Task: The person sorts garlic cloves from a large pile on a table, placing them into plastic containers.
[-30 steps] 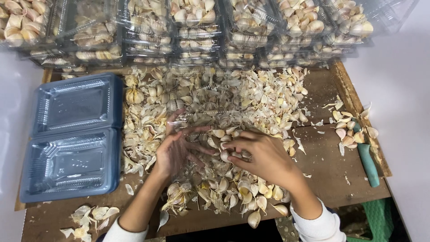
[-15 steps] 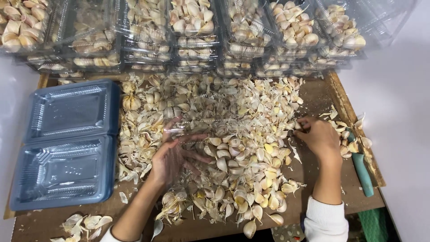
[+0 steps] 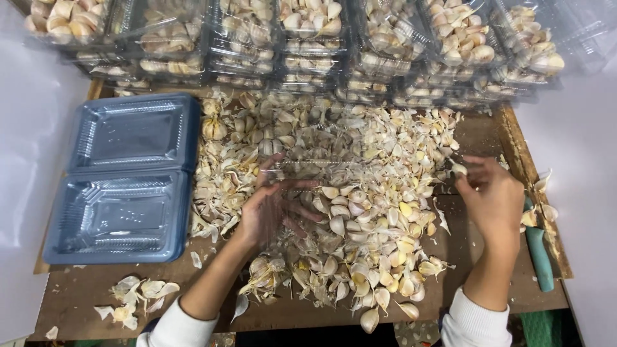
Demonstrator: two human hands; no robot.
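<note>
Since a second ago, my right hand has swung from the garlic pile to its right edge, pinching a clove. Left hand presses a clear tray, fingers spread. Blue lidded trays sit left; packed boxes line the tabletop's far edge.

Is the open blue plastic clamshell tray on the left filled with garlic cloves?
No, the open blue plastic clamshell tray shows both halves bare, while the loose garlic cloves lie heaped on the brown board beside it.
</note>
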